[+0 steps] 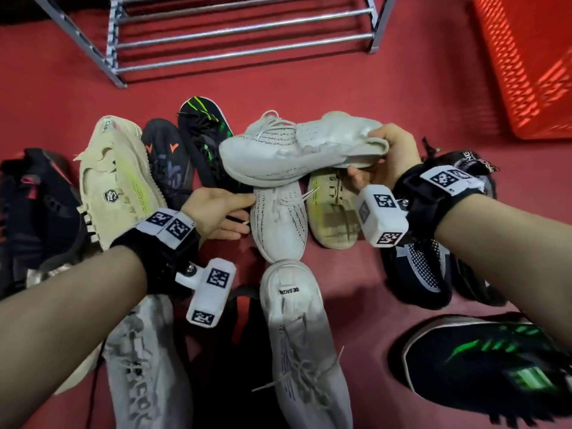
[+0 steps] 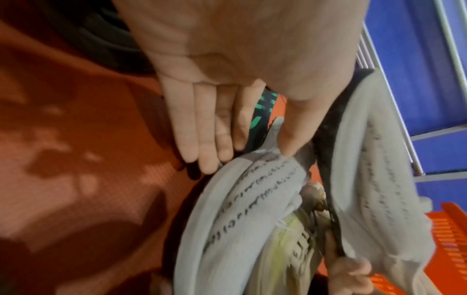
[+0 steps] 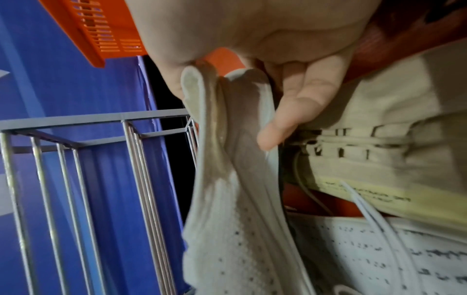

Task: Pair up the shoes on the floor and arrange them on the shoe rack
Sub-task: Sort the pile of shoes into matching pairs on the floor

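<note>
Looking down from the head view, your right hand [image 1: 390,153] pinches the heel of a white knit shoe [image 1: 297,150] held above the pile, while your left hand [image 1: 218,212] reaches its twin, the second white shoe [image 1: 280,224], lying on the red floor [image 1: 340,97]; shoe rack [image 1: 241,35] ahead, orange basket [image 1: 532,63] to the right. Left wrist view: your fingers [image 2: 202,129] lie straight and together against that shoe's heel, thumb on its collar; whether they clasp it, you cannot tell. Right wrist view alone shows your thumb [image 3: 298,111] clamped on the squeezed heel, with a beige shoe [image 3: 394,151] beneath.
</note>
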